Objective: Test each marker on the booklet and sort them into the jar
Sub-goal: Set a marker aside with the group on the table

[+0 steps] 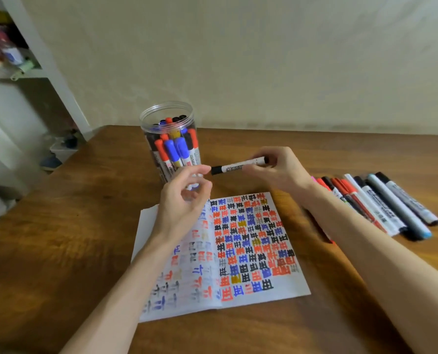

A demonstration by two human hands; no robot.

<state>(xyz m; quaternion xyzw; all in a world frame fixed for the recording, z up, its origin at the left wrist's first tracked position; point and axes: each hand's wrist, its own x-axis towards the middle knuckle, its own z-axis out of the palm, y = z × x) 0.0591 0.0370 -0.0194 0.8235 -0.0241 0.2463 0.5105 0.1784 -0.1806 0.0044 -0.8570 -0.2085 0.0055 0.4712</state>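
Note:
My right hand point(272, 169) grips a white marker with a black cap point(234, 166), held level above the open booklet point(284, 284), cap end pointing left. Just left of the cap hovers my left hand point(184, 198), fingers loosely curled and holding nothing, its fingertips close to the cap. The booklet lies flat on the table, its pages covered with red, blue and black test marks. A clear plastic jar point(170, 139) stands beyond the booklet and holds several red, blue and black markers.
Several loose markers point(376, 203) lie in a row on the wooden table point(59, 238) to the right, partly behind my right forearm. A white shelf unit point(28, 72) stands at the far left, off the table.

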